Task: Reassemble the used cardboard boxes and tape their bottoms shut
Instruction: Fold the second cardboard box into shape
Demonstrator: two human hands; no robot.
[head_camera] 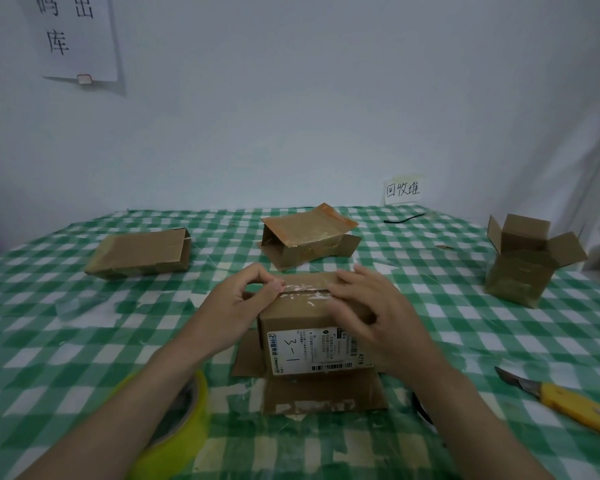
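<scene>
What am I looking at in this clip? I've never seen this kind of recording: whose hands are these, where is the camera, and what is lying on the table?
There is no machine here. A person wears one wide-angle camera on the head, looking down at their own bare hands.

Both hands work on a cardboard box standing with its bottom up on a green checked tablecloth. The left hand pinches at the taped seam on top; the right hand lies with straight fingers on the box top.

Also on the table: a yellow tape roll under the left forearm, a yellow box cutter at the right, a flattened box, a half-folded box and an open box.
</scene>
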